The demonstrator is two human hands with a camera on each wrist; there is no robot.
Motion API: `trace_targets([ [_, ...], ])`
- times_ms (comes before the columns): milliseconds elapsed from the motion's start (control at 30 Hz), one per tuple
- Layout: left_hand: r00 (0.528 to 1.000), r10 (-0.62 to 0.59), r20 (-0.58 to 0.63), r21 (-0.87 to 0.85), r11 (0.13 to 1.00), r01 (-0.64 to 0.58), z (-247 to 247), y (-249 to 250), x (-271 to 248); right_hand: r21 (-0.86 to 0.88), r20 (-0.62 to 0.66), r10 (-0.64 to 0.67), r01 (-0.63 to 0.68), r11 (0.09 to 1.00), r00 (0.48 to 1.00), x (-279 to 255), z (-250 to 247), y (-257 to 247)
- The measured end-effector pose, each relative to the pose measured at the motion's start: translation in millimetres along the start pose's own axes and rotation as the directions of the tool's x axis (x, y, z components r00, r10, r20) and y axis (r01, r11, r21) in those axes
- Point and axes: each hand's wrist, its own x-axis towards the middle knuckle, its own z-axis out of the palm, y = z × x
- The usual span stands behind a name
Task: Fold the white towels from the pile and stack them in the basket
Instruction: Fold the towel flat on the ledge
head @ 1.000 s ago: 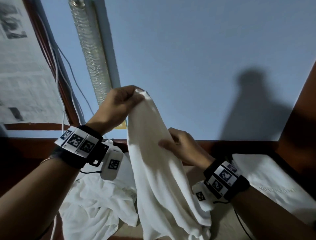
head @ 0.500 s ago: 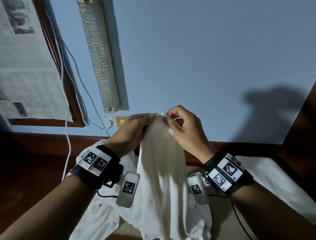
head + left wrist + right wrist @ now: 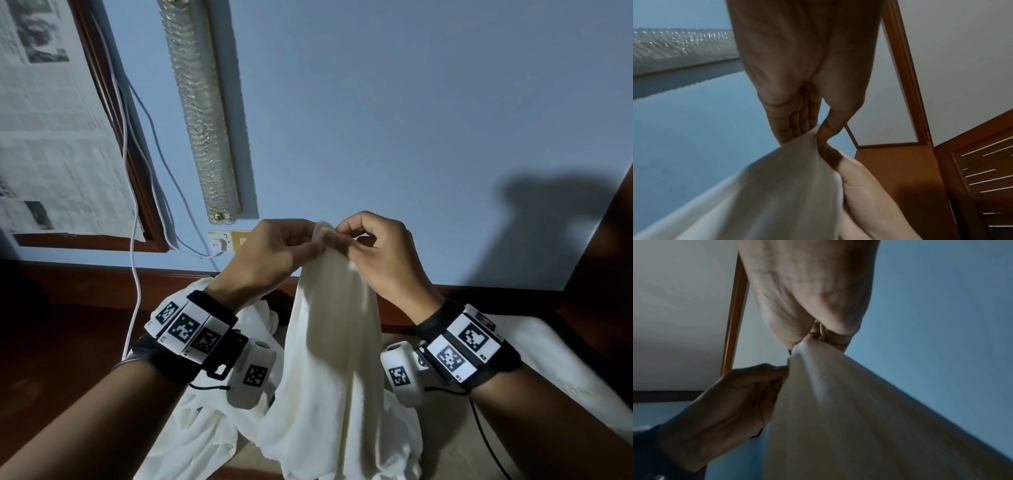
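A white towel [image 3: 335, 359] hangs in front of me from its top edge, its lower part draped on the pile of white towels [image 3: 205, 428] below. My left hand [image 3: 281, 250] and right hand [image 3: 370, 246] meet at the towel's top, and both pinch it there. In the left wrist view my left hand [image 3: 807, 126] grips the cloth [image 3: 766, 194] with my right hand's fingers [image 3: 857, 177] just beneath. The right wrist view has my right hand [image 3: 818, 337] pinching the towel [image 3: 859, 418] beside my left hand [image 3: 731, 402]. No basket is in view.
A flat white cloth [image 3: 555, 370] lies at the right. Behind stand a blue wall [image 3: 411, 120], a glass wall lamp [image 3: 202, 109], a socket [image 3: 226, 241] with white cables [image 3: 133, 291], and a framed newspaper [image 3: 51, 130]. Dark wood borders the surface at left and right.
My left hand has come down from its raised position, and my right hand has slid up the towel to meet it. Both now pinch the top edge together.
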Motion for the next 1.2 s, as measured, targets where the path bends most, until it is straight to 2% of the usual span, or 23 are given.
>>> trace_targets([
  [100,1.0,0.015,-0.01,0.002,1.0,-0.015,2.7,-4.8,-0.5,-0.014,-0.009,-0.034,0.034,0.999,0.999,1.8,0.1,-1.3],
  [233,0.997,0.072,-0.04,0.057,0.996,-0.07,3.3,-8.3,1.2,-0.026,0.04,-0.025,0.026,0.999,0.999,3.4,-0.8,-1.1],
  [300,0.993,0.098,-0.062,0.077,0.993,-0.093,-1.2,-8.2,6.1,0.064,0.126,0.012,-0.02,0.998,0.992,3.8,-4.0,-4.9],
  [367,0.987,0.119,-0.104,0.061,0.992,-0.113,-7.1,-2.3,14.9,0.191,0.32,0.068,-0.135,0.972,0.945,2.7,-7.6,-6.7],
  [433,0.976,0.136,-0.169,0.014,0.991,-0.135,-19.9,11.6,26.2,0.141,0.551,0.113,-0.226,0.964,0.827,-5.0,-7.4,1.1],
  [467,0.967,0.141,-0.213,-0.003,0.989,-0.145,-32.1,20.1,33.3,0.018,0.646,0.163,-0.228,0.973,0.746,-12.5,-4.9,13.0],
  [533,0.936,0.158,-0.314,-0.035,0.984,-0.177,-65.0,35.8,46.2,-0.248,0.747,0.319,-0.2,0.948,0.584,-33.4,0.8,41.2],
  [600,0.901,0.172,-0.398,-0.047,0.977,-0.207,-106.8,38.4,57.2,-0.481,0.727,0.52,-0.209,0.852,0.448,-56.9,0.9,82.5],
  [633,0.883,0.172,-0.436,-0.028,0.978,-0.205,-126.8,33.0,60.6,-0.613,0.678,0.64,-0.203,0.764,0.362,-69.6,-1.0,100.5],
  [667,0.865,0.162,-0.475,-0.005,0.982,-0.187,-144.5,23.6,62.6,-0.736,0.605,0.748,-0.168,0.656,0.272,-81.7,-5.4,122.3],
  [733,0.837,0.127,-0.533,0.045,0.992,-0.122,-170.8,-6.0,61.9,-0.862,0.497,0.851,-0.013,0.506,0.169,-103.0,-18.6,162.9],
  [767,0.83,0.112,-0.546,0.088,0.993,-0.075,-177.7,-22.9,59.5,-0.893,0.45,0.877,0.064,0.446,0.169,-109.4,-26.5,177.9],
  [800,0.827,0.093,-0.554,0.136,0.991,-0.02,-181.4,-40.0,56.2,-0.917,0.399,0.893,0.084,0.39,0.207,-112.0,-35.5,193.1],
  [833,0.828,0.074,-0.555,0.179,0.983,0.032,-183.4,-57.3,52.1,-0.922,0.386,0.885,0.083,0.378,0.259,-110.4,-46.8,202.3],
  [867,0.831,0.05,-0.553,0.212,0.974,0.083,-185.0,-74.6,48.7,-0.934,0.351,0.88,0.049,0.354,0.319,-104.2,-59.7,205.1],
  [967,0.822,-0.026,-0.569,0.243,0.95,0.198,-185.8,-115.4,42.0,-0.934,0.299,0.786,-0.002,0.357,0.54,-78.0,-104.1,220.1],
  [1067,0.814,-0.016,-0.58,0.335,0.907,0.256,-187.0,-129.8,44.3,-0.947,0.237,0.68,0.011,0.32,0.693,-39.4,-141.3,208.0],
  [1133,0.833,0.034,-0.552,0.488,0.824,0.289,-190.6,-129.1,50.1,-0.963,0.161,0.6,-0.01,0.27,0.783,-10.3,-163.2,190.1],
  [1200,0.864,0.086,-0.495,0.66,0.685,0.31,-193.8,-120.2,56.9,-0.973,0.086,0.53,-0.044,0.228,0.843,23.8,-186.6,169.1],
])
